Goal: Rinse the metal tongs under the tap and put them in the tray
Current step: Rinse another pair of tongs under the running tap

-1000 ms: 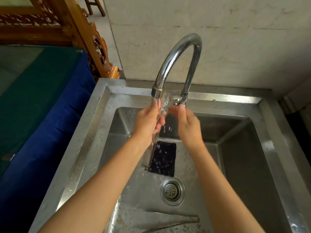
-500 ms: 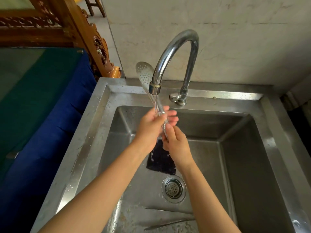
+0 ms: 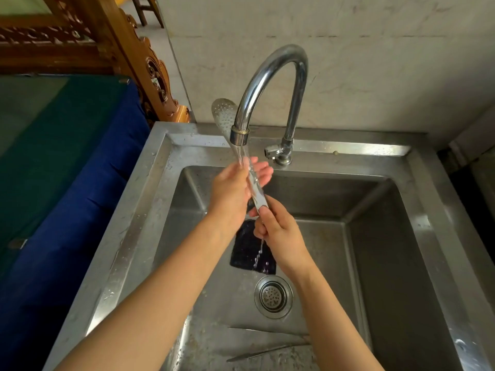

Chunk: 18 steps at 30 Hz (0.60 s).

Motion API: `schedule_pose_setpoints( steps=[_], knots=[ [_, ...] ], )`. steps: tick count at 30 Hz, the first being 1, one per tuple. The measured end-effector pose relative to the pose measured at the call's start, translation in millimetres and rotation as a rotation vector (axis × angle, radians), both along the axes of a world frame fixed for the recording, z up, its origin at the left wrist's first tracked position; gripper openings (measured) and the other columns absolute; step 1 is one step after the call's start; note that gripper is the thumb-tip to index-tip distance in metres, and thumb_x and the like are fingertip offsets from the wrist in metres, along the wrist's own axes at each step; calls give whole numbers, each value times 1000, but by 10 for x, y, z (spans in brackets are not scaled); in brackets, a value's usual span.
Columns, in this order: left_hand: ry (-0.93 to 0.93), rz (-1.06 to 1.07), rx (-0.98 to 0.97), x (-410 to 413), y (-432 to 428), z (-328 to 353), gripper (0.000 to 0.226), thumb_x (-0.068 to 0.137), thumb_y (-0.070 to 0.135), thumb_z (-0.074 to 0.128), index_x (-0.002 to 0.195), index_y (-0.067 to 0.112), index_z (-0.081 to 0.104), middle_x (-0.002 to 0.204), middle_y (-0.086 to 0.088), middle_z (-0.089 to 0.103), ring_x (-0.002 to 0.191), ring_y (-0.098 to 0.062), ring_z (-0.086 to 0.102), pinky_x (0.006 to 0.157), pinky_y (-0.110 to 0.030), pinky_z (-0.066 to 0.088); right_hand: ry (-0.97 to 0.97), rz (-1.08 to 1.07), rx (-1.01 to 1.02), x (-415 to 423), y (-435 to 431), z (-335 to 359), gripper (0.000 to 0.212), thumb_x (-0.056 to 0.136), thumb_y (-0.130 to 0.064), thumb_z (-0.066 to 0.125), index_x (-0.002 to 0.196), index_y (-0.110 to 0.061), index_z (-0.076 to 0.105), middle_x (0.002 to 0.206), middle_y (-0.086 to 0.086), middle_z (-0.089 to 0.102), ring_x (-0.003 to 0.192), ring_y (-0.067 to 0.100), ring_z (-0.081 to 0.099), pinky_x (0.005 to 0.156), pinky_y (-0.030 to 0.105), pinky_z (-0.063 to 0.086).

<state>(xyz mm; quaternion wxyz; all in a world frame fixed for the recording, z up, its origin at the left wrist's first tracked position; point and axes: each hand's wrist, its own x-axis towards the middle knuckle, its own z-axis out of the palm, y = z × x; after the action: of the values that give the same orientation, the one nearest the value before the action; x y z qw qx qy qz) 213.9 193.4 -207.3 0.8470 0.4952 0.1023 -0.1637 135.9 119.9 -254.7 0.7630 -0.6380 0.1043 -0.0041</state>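
The metal tongs (image 3: 224, 116) point up and away, their perforated spoon-shaped tip rising left of the tap spout (image 3: 267, 76). Water runs from the spout onto the tongs' shaft. My right hand (image 3: 278, 231) pinches the lower end of the tongs. My left hand (image 3: 233, 194) lies against the shaft from the left, its fingers straight behind it under the stream. No tray is in view.
The steel sink basin (image 3: 375, 250) has a round drain (image 3: 273, 295) and a dark purple-black flat object (image 3: 246, 253) on its floor. Thin metal utensils (image 3: 267, 349) lie at the basin's near edge. A blue and green covered surface (image 3: 67, 156) stands to the left.
The tongs swung from low under the spout to pointing up, tip left of the tap. My right hand slid down from the tap handle to the tongs' lower end.
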Motion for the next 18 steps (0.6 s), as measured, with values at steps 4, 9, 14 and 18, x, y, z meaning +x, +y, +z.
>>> schedule_pose_setpoints(
  steps=[4, 9, 14, 18],
  knots=[
    [-101, -114, 208, -225, 28, -157, 23, 93, -6, 44, 99, 11, 58, 91, -5, 71, 83, -16, 72, 73, -25, 57, -17, -34, -10, 25, -6, 19, 19, 99, -16, 39, 88, -11, 53, 59, -7, 40, 53, 7, 33, 51, 21, 31],
    [-6, -68, 113, -132, 63, -72, 11, 92, 0, 50, 96, 1, 60, 81, -10, 73, 78, -20, 72, 67, -26, 59, -115, 35, -174, -52, -19, 90, 33, 98, -10, 37, 120, -29, 53, 80, -9, 57, 70, 3, 53, 66, 17, 47],
    [98, 21, -74, -86, 28, 70, 18, 96, 10, 44, 99, -2, 57, 89, -16, 69, 76, -22, 72, 64, -26, 59, -111, -136, -274, -82, -16, 140, 17, 94, -15, 50, 106, -21, 62, 64, -8, 64, 59, 3, 61, 62, 17, 51],
    [154, 69, -142, 9, -9, 168, 28, 96, -6, 34, 122, -6, 44, 107, -24, 61, 85, -25, 68, 70, -30, 60, -118, -7, -418, -103, -44, 182, 11, 92, -20, 55, 90, -11, 60, 66, -5, 61, 60, 3, 58, 62, 11, 45]
  ],
)
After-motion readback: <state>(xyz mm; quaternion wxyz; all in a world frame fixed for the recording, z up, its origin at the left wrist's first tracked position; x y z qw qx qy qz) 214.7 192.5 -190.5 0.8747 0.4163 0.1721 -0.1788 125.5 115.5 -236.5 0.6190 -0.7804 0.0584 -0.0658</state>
